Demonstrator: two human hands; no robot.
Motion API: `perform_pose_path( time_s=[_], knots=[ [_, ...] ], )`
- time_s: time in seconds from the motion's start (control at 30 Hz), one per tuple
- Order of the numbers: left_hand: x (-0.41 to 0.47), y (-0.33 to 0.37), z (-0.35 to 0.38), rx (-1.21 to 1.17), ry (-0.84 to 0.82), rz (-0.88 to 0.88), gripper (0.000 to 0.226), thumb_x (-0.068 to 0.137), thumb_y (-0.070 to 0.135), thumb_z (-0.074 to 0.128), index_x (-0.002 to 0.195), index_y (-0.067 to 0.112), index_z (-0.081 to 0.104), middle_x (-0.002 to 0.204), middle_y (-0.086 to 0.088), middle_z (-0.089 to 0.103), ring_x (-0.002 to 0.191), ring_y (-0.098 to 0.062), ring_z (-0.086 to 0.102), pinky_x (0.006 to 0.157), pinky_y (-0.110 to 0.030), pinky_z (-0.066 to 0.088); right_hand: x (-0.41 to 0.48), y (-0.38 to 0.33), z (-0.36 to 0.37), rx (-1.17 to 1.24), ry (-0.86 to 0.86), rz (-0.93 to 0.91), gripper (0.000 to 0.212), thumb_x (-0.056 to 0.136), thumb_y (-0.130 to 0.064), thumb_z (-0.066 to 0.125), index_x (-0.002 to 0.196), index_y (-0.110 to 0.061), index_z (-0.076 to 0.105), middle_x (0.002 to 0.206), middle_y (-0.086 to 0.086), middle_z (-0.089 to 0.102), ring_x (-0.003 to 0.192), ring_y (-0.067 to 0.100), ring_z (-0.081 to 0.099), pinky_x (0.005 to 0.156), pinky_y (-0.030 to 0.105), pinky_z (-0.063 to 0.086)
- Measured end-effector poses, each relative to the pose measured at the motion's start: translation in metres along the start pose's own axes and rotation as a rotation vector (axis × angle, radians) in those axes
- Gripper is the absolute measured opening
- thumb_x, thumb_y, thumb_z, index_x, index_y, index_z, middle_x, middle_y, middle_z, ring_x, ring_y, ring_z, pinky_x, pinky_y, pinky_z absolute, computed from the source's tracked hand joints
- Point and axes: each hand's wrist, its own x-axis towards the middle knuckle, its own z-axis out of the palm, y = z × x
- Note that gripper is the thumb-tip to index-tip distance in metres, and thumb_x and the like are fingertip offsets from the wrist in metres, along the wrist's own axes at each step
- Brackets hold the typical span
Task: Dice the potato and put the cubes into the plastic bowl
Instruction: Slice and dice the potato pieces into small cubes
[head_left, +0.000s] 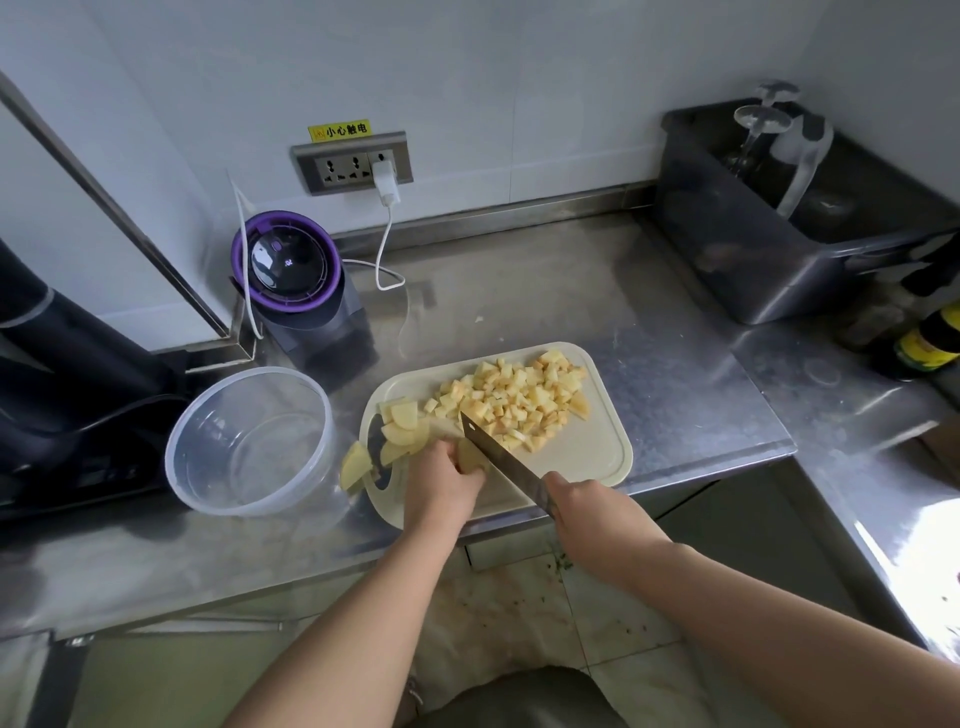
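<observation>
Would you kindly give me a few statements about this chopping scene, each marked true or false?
1. The plastic bowl already holds potato cubes. False: it is empty; the cubes lie piled on the cutting board.
2. The right hand grips the knife. True.
3. The left hand holds a potato piece beside the blade. True.
4. The bowl stands to the right of the board. False: it stands to its left.

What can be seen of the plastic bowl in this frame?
The bowl is round, of clear plastic with a thicker rim. It stands upright and empty, with no cubes in it yet. It is on the steel counter, just left of the board. A potato piece lies by its right side; whether they touch cannot be told.
</observation>
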Motion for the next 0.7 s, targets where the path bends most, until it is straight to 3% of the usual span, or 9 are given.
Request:
perform_pose_path(
  time_s=[0.1,0.27,0.43,0.53,0.7],
  knots=[
    [0.005,-0.001,-0.004,-0.045,0.013,-0.048,0.016,0.091,0.020,0.059,0.101,0.015,0.071,0.093,0.001,0.068,0.089,-0.020,0.062,0.072,-0.027,0.046,-0.001,-0.002,0.001,-0.003,-0.003,0.005,0.028,0.094,0.002,0.036,0.114,-0.016,0.039,0.068,0.001,0.043,0.053,0.014,0.039,0.044,0.024,0.029],
    [0.011,-0.002,-0.002,-0.071,0.002,-0.116,0.011,0.089,0.016,0.060,0.087,0.019,0.070,0.096,-0.003,0.071,0.090,-0.023,0.063,0.075,-0.029,0.047,-0.003,-0.007,0.002,-0.004,-0.018,0.010,0.029,0.088,0.007,0.038,0.103,-0.017,0.034,0.066,0.002,0.042,0.051,0.017,0.039,0.044,0.027,0.028],
    [0.012,-0.004,-0.004,-0.148,-0.015,-0.162,0.014,0.088,0.015,0.063,0.098,0.014,0.072,0.099,-0.003,0.070,0.093,-0.022,0.061,0.077,-0.027,0.043,-0.005,-0.008,-0.004,0.008,-0.013,0.027,0.029,0.088,0.007,0.038,0.101,-0.018,0.031,0.067,0.001,0.042,0.052,0.016,0.039,0.044,0.027,0.029],
    [0.014,-0.008,-0.001,-0.166,-0.020,-0.193,0.014,0.087,0.020,0.066,0.100,0.018,0.071,0.101,0.000,0.069,0.092,-0.020,0.060,0.078,-0.028,0.046,-0.004,-0.014,-0.013,0.014,0.083,0.020,0.021,0.094,-0.001,0.037,0.109,-0.016,0.037,0.067,-0.003,0.035,0.052,0.012,0.033,0.053,0.030,0.035],
    [0.016,-0.007,0.000,-0.197,-0.004,-0.232,0.006,0.084,0.020,0.068,0.086,0.020,0.063,0.097,-0.002,0.070,0.095,-0.024,0.065,0.085,-0.036,0.053,-0.005,-0.030,-0.016,-0.008,0.004,0.002,0.041,0.085,0.011,0.040,0.118,-0.012,0.036,0.068,0.002,0.041,0.052,0.017,0.039,0.044,0.028,0.030]
  ],
)
